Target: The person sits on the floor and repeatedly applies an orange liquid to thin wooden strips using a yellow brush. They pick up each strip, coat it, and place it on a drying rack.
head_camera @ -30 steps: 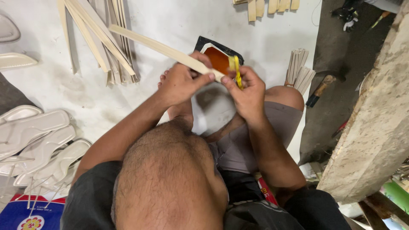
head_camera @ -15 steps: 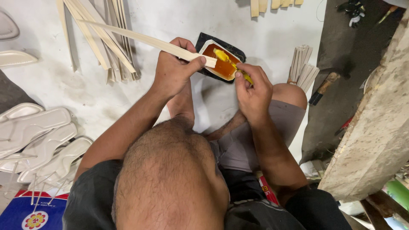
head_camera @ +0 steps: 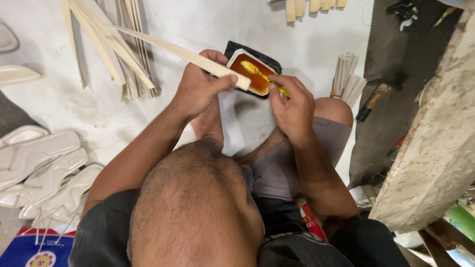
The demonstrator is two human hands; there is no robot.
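You have one view only, from the camera on your head, facing steeply down and close over your raised knee [head_camera: 198,207], which fills the lower centre of the frame. The floor [head_camera: 64,104] runs across the upper left, a rough slab [head_camera: 435,148] along the right edge.

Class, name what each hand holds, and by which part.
Left hand grips a long pale strip near its near end. Right hand holds a yellow brush by its handle, tip in the amber glue tray.

Two hands, one held wooden strip [head_camera: 188,55], one glue tray [head_camera: 252,74], one yellow brush [head_camera: 262,76], one knife [head_camera: 372,101].
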